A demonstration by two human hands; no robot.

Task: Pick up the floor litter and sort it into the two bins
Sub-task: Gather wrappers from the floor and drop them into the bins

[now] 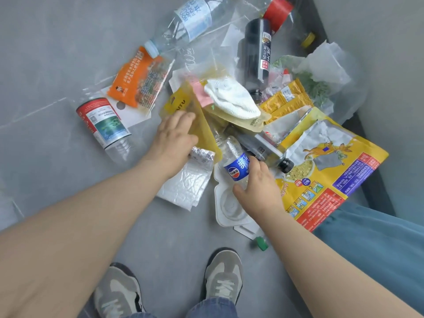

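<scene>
you are at the picking-up step. your right hand point(254, 180) curls round the small bottle point(235, 165), which lies on a white tray point(229, 208) on the floor point(68, 53). your left hand point(174, 136) grips the yellow bag point(206, 131) beside it. next, lift both; no bin shows here.

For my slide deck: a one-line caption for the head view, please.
The left hand grips a yellow pouch, the right hand a blue-labelled bottle, on the grey floor.

Blue-labelled clear bottle point(236, 166), translucent yellow pouch point(204, 134), orange packet point(137, 81), white cloth point(231, 97), yellow-and-red printed bag point(332, 175), grey floor point(57, 53)
</scene>
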